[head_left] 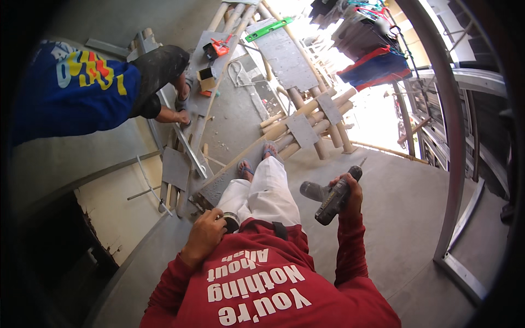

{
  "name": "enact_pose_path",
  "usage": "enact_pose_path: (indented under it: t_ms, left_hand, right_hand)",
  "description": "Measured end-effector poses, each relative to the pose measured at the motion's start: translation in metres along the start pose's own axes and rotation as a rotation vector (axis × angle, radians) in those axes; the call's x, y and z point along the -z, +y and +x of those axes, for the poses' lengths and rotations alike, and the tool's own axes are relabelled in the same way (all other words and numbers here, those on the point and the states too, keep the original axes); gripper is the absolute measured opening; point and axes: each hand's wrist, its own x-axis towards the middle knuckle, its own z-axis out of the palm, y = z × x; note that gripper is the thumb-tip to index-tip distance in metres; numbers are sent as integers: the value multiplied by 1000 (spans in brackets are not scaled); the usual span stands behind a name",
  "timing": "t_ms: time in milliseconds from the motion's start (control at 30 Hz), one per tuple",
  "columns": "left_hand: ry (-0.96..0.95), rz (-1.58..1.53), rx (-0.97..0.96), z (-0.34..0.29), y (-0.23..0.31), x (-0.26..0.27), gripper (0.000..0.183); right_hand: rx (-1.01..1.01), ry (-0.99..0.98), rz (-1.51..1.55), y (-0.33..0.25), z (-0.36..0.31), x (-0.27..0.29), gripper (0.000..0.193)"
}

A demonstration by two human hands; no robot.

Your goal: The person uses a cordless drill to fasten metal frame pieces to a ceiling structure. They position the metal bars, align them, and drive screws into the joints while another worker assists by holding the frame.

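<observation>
My right hand point(353, 201) is wrapped round a dark cordless drill point(333, 203), held out to the right of my body with its thin bit pointing up and away. At my waist, the fingers of my left hand point(206, 234) are curled on a small round container point(231, 221) with a dark body and a paler rim. I cannot make out what it is exactly. White trousers and sandalled feet show beyond it, the feet on a grey board point(227, 177).
A co-worker in a blue shirt point(82, 90) bends at the left, hands by a metal channel point(186, 145). Ahead lie bamboo poles point(284, 128), boards, a green spirit level point(269, 29), an orange-and-black tool point(220, 48) and a small box point(206, 79). A metal frame point(451, 136) stands right.
</observation>
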Motion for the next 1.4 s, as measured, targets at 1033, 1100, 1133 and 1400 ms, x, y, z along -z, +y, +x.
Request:
enact_pose_path:
  t_ms: [1033,1100,1133,1400]
  left_hand:
    - [-220,-456,804,-2,-193,-200,73]
    - [-282,-338,792,13,-201,-210,83]
    - [-277,-286,752,19,-205,-215,86]
    - [-246,-23,801,54,-221,-236,79]
  right_hand:
    - [-362,584,-938,314,375,62,71]
    - [-396,671,-859,349,414,76,74]
    - [-419,717,-815,369,432,86,75]
    - [-503,926,-755,485,596,167,81]
